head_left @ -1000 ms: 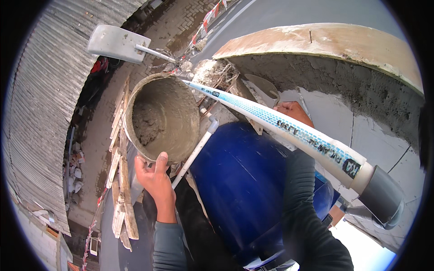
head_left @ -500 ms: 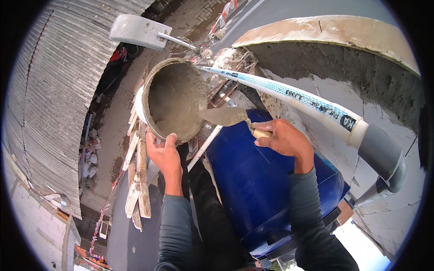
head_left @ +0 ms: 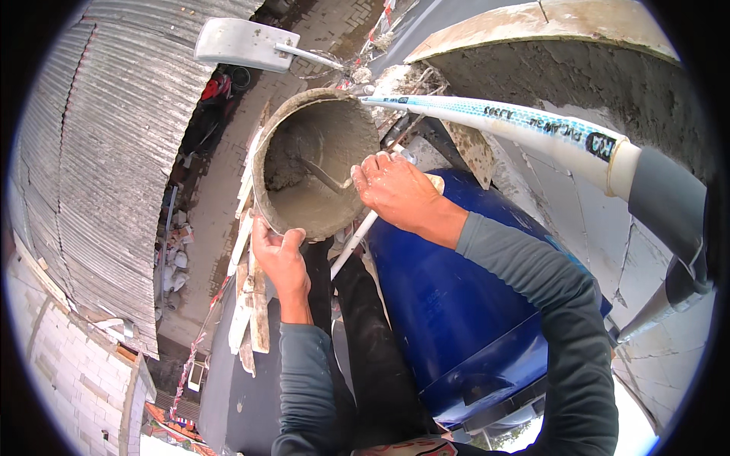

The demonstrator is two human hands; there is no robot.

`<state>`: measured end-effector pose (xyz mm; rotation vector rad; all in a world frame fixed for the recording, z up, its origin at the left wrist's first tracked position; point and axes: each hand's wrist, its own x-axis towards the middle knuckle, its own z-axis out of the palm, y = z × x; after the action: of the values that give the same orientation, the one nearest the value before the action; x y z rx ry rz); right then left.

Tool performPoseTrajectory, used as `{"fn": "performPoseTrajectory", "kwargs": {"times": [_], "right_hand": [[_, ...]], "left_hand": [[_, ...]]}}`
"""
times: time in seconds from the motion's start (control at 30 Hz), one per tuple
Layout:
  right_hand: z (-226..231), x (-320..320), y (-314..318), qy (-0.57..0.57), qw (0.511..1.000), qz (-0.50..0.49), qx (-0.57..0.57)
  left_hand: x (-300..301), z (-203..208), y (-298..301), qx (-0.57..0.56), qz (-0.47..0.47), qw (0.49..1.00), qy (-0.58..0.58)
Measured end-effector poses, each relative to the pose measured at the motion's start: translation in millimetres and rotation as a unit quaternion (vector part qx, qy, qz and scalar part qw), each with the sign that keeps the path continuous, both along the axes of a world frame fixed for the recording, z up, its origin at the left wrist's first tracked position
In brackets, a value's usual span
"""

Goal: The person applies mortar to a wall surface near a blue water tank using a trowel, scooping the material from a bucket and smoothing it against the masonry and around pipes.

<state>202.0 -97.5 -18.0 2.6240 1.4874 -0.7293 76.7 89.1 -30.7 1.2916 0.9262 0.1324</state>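
A mortar-caked bucket (head_left: 353, 125) is tilted in front of me, its mouth facing me. My left hand (head_left: 283, 262) grips its near rim, thumb on one side and fingers beneath. In my right hand (head_left: 403, 194) is a trowel (head_left: 323, 176), whose pale wooden handle end shows behind the fist. The blade reaches inside the bucket, seen nearly edge-on. Wet grey mortar (head_left: 304, 209) coats the bucket's walls and lies inside; how deep it is, I cannot tell.
A large blue tank (head_left: 449, 304) stands below my right arm. A white pipe (head_left: 525, 125) with a grey elbow (head_left: 669, 197) crosses at the right, under a curved, partly plastered slab (head_left: 547, 26). Rough planks (head_left: 258, 304) lie left of my legs; a corrugated roof (head_left: 114, 121) is farther left.
My right hand has moved left and up to the bucket's rim, taking the trowel blade deeper inside and turning it edge-on. My left hand keeps its hold on the rim.
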Motion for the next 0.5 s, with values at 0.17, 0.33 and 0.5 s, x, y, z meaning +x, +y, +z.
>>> {"fn": "performPoseTrajectory", "kwargs": {"times": [0.17, 0.33, 0.5], "right_hand": [[15, 8, -10, 0.052, 0.998, 0.017, 0.019], [55, 20, -26, 0.102, 0.982, -0.145, 0.060], [29, -22, -13, -0.089, 0.970, -0.091, 0.206]], "left_hand": [[-6, -2, 6, -0.035, -0.026, 0.999, 0.009], [-2, 10, 11, -0.092, -0.015, 0.996, 0.004], [-8, 36, 27, -0.120, -0.064, 0.990, -0.045]]}}
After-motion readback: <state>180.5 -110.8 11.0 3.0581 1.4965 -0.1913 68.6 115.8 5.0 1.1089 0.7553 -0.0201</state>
